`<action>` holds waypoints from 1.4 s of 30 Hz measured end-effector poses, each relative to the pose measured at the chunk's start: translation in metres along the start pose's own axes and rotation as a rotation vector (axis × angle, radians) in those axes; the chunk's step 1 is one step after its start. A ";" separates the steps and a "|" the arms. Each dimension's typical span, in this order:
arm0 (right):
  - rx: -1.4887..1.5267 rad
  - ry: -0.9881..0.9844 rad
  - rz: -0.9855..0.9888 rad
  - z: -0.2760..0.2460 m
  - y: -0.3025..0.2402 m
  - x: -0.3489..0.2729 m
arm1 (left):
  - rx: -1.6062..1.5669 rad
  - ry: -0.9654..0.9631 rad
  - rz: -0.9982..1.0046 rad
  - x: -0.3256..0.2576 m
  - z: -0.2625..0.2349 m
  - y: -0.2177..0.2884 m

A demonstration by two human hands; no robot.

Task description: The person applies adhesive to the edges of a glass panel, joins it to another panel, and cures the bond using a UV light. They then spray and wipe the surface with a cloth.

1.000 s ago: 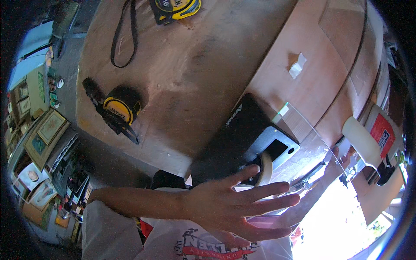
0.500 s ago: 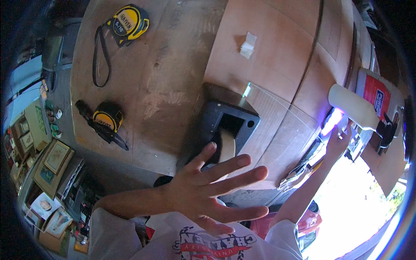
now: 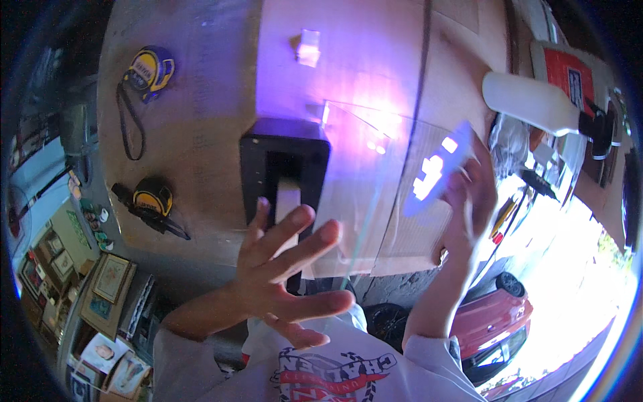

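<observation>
My left hand [image 3: 288, 268] is empty, its fingers spread above the near end of a black hollow block [image 3: 311, 151] with a tan strip in its slot. Against the block's right side is a clear glass pane [image 3: 365, 194], its edges faintly green. My right hand [image 3: 474, 191], blurred by motion, grips a lit lamp [image 3: 434, 167] with bright white lights. Purple-white light from it falls on the pane and the cardboard table cover [image 3: 288, 74]. A small pale folded piece [image 3: 309, 48] lies beyond the block.
Two yellow-and-black tape measures [image 3: 149, 70] [image 3: 153, 196] lie at the left. A white spray bottle [image 3: 529, 104] lies at the right beside a red-and-grey package [image 3: 566, 74] and loose tools [image 3: 538, 183]. Below the table's near edge, a red car [image 3: 492, 318] shows at the right.
My right hand has brought the lamp left from beside the spray bottle, and purple light now spreads over the cardboard. The view has shifted; my left hand stays spread near the block.
</observation>
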State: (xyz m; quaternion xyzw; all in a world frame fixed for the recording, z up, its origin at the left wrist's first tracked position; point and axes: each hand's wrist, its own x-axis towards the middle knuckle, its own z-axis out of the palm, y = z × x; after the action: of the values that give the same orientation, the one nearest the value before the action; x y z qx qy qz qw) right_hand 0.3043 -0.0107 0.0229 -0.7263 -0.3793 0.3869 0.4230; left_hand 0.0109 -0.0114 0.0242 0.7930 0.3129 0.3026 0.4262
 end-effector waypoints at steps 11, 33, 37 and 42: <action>-0.018 -0.224 -0.111 0.057 -0.001 0.029 | -0.018 0.093 0.063 -0.008 0.002 -0.009; -0.085 -0.311 -0.211 0.052 0.020 0.034 | 0.037 0.153 0.299 0.014 0.012 -0.030; -0.195 -0.355 -0.162 0.052 0.018 0.037 | -0.062 0.198 0.231 0.012 0.015 -0.025; 0.004 -0.356 -0.027 0.050 0.011 0.036 | 0.049 0.093 0.280 0.015 0.003 -0.026</action>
State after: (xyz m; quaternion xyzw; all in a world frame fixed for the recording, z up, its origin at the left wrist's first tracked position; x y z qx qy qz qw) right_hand 0.2774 0.0331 -0.0130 -0.6402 -0.4573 0.5044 0.3559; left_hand 0.0166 0.0102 0.0033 0.8242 0.2259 0.3879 0.3452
